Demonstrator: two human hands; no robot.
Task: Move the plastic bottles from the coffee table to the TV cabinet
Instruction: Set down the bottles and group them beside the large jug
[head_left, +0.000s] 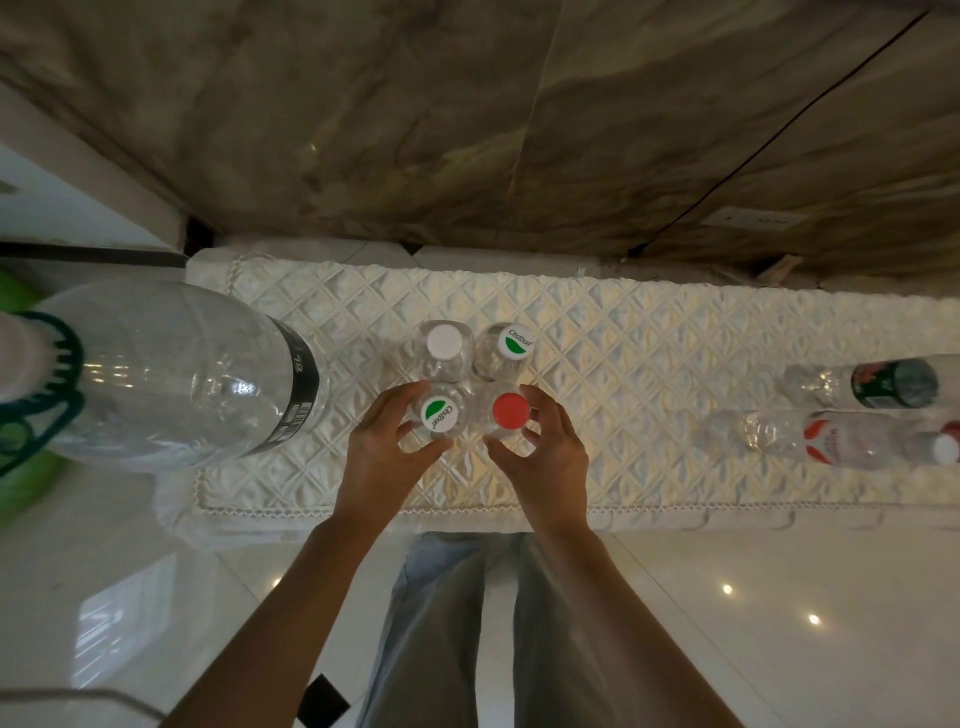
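Observation:
Several clear plastic bottles stand upright in a tight cluster on a quilted white cloth (623, 332). My left hand (387, 447) wraps the near-left bottle with a green-and-white cap (439, 413). My right hand (540, 447) wraps the near-right bottle with a red cap (510, 410). Behind them stand a white-capped bottle (443, 340) and a second green-and-white-capped bottle (514, 341). Both held bottles look to be resting on the cloth. At the far right, two more bottles lie on their sides: one with a dark green label (878, 383) and one with a red-and-white label (852, 440).
A very large clear water jug (171, 374) lies at the left end of the cloth, its neck in a dark green handle (57, 374). A marbled brown wall (467, 114) rises behind the surface, with a black cable running across it. My legs and glossy white floor tiles are below.

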